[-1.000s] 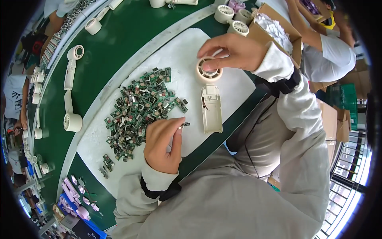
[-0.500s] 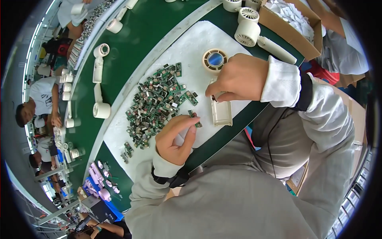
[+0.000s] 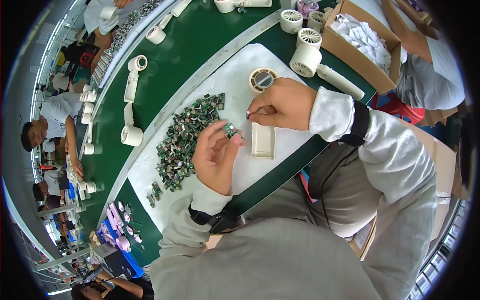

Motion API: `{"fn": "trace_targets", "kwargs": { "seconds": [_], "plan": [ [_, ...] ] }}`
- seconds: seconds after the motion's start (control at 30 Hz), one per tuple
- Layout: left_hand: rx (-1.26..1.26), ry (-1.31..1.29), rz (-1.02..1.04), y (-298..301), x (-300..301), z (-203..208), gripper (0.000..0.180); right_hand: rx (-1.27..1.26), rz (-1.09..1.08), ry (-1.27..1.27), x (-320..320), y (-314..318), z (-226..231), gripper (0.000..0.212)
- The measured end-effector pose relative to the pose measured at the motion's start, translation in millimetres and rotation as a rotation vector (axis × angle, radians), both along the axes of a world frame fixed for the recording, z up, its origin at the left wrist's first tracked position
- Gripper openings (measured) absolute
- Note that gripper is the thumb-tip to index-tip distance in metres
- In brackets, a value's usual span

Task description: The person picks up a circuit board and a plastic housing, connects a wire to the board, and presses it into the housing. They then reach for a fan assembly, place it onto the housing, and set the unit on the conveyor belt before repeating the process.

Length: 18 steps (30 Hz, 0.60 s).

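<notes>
My left hand [image 3: 214, 162] is raised over the white sheet, holding a small green circuit board [image 3: 230, 131] between thumb and fingers. To its right, my right hand [image 3: 287, 104] has thumb and forefinger pinched on a tiny dark-and-silver piece [image 3: 248, 114], too small to name. Below that hand lies an open cream plastic handle shell [image 3: 263, 142], its upper end hidden behind the fingers. A round cream fan head [image 3: 263, 79] with a grey disc in its middle sits just beyond. Left of my hands spreads a heap of green circuit boards [image 3: 187, 132].
The white sheet [image 3: 145, 175] lies on a green table. Cream fan bodies [image 3: 306, 60] and a carton of white pieces [image 3: 360, 45] stand at the far right. More fan parts [image 3: 132, 135] line the green belt on the left. Pink parts [image 3: 117, 220] lie lower left. Other people sit around.
My left hand has lifted the circuit board up and left, turning it. My right hand has moved left, off the handle shell, with the tiny piece in its fingertips.
</notes>
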<state>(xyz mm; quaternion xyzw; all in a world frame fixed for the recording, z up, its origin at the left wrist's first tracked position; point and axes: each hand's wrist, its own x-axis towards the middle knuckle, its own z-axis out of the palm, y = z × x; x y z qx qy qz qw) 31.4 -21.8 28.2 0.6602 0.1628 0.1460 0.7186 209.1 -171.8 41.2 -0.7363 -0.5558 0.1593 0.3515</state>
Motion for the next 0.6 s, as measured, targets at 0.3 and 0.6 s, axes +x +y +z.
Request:
{"fn": "trace_targets", "kwargs": {
  "seconds": [0.3, 0.6],
  "plan": [
    [0.026, 0.028, -0.093, 6.4, -3.9, -4.6, 0.032, -0.002, -0.027, -0.068, 1.3, 1.9, 3.1, 0.019],
    [0.060, -0.019, -0.122, 8.2, -6.0, -9.8, 0.029, -0.023, 0.044, 0.014, 5.4, -0.2, 4.9, 0.017]
  ]
}}
